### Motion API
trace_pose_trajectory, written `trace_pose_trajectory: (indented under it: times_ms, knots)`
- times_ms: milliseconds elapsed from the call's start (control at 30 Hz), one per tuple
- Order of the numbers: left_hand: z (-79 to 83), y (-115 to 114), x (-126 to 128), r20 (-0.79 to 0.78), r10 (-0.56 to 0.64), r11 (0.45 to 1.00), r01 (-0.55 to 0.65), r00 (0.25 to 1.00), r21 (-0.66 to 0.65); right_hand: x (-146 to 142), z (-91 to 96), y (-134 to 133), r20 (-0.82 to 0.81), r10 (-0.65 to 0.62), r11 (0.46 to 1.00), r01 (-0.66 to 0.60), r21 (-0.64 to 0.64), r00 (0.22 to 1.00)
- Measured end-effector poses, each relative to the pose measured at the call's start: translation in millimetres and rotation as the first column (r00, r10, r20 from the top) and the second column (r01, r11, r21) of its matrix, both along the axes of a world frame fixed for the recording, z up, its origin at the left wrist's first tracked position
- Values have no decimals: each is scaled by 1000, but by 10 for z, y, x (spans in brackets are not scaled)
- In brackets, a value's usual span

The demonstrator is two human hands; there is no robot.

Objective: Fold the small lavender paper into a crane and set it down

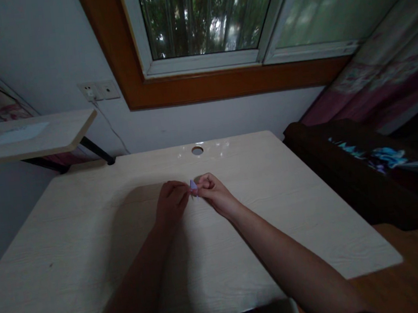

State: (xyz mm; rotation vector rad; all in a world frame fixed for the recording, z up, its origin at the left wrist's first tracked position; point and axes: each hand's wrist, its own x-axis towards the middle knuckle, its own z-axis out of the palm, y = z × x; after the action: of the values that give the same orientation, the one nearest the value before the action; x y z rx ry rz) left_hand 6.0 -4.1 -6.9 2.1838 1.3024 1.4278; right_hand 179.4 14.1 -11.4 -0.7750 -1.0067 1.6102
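A tiny pale purple folded piece of paper (193, 185) sits between both of my hands over the middle of the light wooden desk (91, 248). My left hand (172, 203) pinches it from the left with curled fingers. My right hand (213, 192) pinches it from the right, fingers closed round its edge. Most of the paper is hidden by my fingertips. Both hands hover at or just above the desk surface.
A round cable hole (197, 150) lies at the desk's far edge. A small side shelf (31, 135) juts out at the left, under wall sockets (98, 91). A dark wooden piece of furniture (364, 175) stands right of the desk, below a curtain. A window is behind.
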Motion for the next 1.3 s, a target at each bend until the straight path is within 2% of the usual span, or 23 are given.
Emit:
trace_pose_trajectory:
  times_ms: [133, 367, 667, 867, 1000, 1167, 1300]
  knots:
    - [-6, 4, -15, -45, 15, 1000, -14, 999, 19, 18, 15, -13, 21, 28, 999, -28, 19, 999]
    - [-7, 2, -20, -5, 4, 1000, -4, 1000, -9, 48, 57, -44, 32, 75, 997, -76, 29, 997]
    - [4, -4, -27, -24, 18, 1000, -18, 1000, 16, 56, 76, -63, 26, 106, 994, -107, 30, 994]
    - [77, -35, 14, 97, 36, 995, -27, 995, -95, 45, 76, -70, -4, 96, 995, -96, 17, 995]
    - [102, -36, 33, 195, 30, 979, 11, 980, -205, 23, 50, -82, 65, 50, 996, -54, 69, 997]
    - [117, -40, 62, 310, 46, 948, 57, 950, -314, -13, 37, -118, 251, -87, 985, 45, 167, 964]
    - [101, -40, 79, 370, 59, 911, 102, 927, -399, -7, 31, -125, 316, -188, 959, 104, 263, 930]
